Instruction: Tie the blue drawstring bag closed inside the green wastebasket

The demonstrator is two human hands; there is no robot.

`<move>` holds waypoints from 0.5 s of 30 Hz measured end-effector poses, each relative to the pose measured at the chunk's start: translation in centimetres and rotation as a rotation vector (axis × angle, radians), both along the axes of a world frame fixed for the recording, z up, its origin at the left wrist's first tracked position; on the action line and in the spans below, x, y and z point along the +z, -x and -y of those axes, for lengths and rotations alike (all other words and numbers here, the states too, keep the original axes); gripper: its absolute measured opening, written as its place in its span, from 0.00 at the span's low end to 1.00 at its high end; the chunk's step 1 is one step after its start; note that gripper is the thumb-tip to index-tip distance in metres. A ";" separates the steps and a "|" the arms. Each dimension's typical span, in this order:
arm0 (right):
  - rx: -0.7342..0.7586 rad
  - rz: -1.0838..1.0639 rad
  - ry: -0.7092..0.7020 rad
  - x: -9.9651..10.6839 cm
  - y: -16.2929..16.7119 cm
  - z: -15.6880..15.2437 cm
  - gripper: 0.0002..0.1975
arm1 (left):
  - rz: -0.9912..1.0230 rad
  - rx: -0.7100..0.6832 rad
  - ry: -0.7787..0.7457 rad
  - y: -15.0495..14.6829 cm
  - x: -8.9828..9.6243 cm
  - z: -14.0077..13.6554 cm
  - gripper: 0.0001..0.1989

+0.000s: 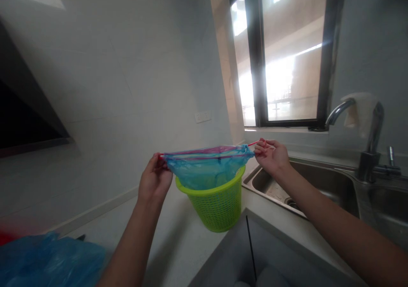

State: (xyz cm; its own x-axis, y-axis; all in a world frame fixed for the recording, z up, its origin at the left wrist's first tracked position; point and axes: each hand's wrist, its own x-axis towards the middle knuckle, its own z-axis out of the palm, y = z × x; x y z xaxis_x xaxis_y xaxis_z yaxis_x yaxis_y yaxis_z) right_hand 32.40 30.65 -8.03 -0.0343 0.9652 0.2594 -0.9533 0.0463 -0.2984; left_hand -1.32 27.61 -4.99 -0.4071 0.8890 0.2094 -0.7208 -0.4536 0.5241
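A blue translucent drawstring garbage bag (204, 172) is stretched sideways between my hands, its lower part down inside a lime-green perforated plastic basket (218, 208). My left hand (156, 178) is closed on the red drawstring at the bag's left end. On the other side, my right hand (270, 155) pinches the red drawstring (253, 143) and the bag's right corner. The bag's mouth sits above the basket rim, pulled nearly flat. The basket stands upright on the pale countertop (178, 240), near its front edge.
At the right is a steel sink (328, 180) with a faucet (371, 146), over which a pale cloth (358, 108) hangs. A crumpled blue plastic bag (54, 261) lies at lower left. Behind are a wall with an outlet (202, 116) and a window (293, 57).
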 end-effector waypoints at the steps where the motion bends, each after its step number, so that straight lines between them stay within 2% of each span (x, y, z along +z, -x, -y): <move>1: 0.003 0.004 0.011 -0.1 0.1 -0.1 0.10 | 0.029 -0.011 0.004 0.1 0.0 -0.1 0.11; 8: 0.017 0.023 0.113 -1.0 0.7 -0.7 0.10 | 0.062 -0.004 -0.042 0.0 -0.4 -0.4 0.11; 11: 0.008 0.020 0.113 -1.0 0.6 -0.8 0.10 | -0.083 -0.029 -0.084 -0.4 -0.8 -0.2 0.08; 12: 0.006 0.015 0.109 -0.9 0.5 -0.8 0.10 | -0.184 -0.046 -0.101 -0.5 -1.0 -0.2 0.13; 15: -0.019 0.002 0.080 -0.2 0.1 -0.6 0.10 | -0.518 -0.055 -0.109 -0.4 -1.4 -0.1 0.41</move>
